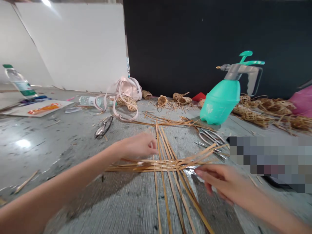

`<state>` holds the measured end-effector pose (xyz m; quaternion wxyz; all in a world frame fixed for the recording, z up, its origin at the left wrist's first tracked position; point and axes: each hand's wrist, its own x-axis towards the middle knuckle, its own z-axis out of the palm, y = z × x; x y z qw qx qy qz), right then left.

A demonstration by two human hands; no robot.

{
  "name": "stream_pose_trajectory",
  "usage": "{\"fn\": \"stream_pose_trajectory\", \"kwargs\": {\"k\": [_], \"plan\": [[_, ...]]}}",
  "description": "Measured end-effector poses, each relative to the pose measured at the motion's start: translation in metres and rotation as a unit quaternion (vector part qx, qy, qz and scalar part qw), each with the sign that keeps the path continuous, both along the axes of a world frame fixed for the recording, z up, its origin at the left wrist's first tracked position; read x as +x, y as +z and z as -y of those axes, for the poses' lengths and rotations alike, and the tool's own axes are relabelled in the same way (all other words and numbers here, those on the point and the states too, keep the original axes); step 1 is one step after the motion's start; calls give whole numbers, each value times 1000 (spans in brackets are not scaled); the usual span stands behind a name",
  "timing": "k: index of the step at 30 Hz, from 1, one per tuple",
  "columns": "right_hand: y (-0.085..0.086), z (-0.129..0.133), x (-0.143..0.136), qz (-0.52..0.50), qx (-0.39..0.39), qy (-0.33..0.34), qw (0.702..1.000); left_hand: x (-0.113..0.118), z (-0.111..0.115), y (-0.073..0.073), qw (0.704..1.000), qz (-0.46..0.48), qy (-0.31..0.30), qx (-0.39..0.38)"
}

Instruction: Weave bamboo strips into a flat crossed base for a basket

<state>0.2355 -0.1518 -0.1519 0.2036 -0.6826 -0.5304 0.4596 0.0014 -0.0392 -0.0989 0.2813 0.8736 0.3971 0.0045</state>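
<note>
A flat weave of split bamboo strips (167,165) lies on the grey table in front of me, its long loose ends spreading in all directions. My left hand (140,145) is above the upper left side of the weave with its fingers curled closed. Whatever they pinch, if anything, is hidden. At the right edge of the weave, my right hand (218,178) is closed on a thin metal tool (189,168), whose tip points left towards the crossing strips. The tool's handle end is covered by my fingers.
Scissors (212,136) lie right of the strips, near a pixelated dark-edged object (268,165). Behind stand a green spray bottle (220,102) and woven bamboo pieces (255,117). Eyeglasses (104,127), a pink bag (129,88) and a lying bottle (89,101) are to the left.
</note>
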Motion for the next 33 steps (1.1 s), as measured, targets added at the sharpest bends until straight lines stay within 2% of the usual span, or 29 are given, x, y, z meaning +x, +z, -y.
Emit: {"fn": "stream_pose_trajectory", "kwargs": {"k": [4, 7, 10, 14, 17, 19, 22, 25, 30, 33], "plan": [[-8, -17, -19, -40, 13, -25, 999, -14, -2, -14, 994, -97, -10, -41], [-18, -28, -27, -47, 46, -33, 997, -14, -1, -24, 992, -112, 0, -58], [-20, -33, -27, -35, 86, -34, 995, -13, 2, -29, 991, -101, 14, -84], [-4, -28, -21, 6, 139, -30, 990, -14, 7, -31, 991, -36, 35, -121], [14, -22, -9, 43, 189, -2, 981, -12, 14, -28, 985, 46, 55, -156], [25, -22, 3, 65, 217, 22, 974, -8, 20, -24, 975, 112, 89, -171], [42, -34, 20, 96, 228, 59, 967, 2, 33, -18, 943, 218, 167, -187], [63, -57, 26, 123, 226, 93, 962, 13, 46, -17, 899, 301, 238, -212], [100, -96, 2, 179, 217, 187, 941, 25, 65, -26, 828, 376, 314, -273], [100, -110, -17, 221, 187, 241, 927, 27, 75, -31, 792, 390, 326, -339]]}}
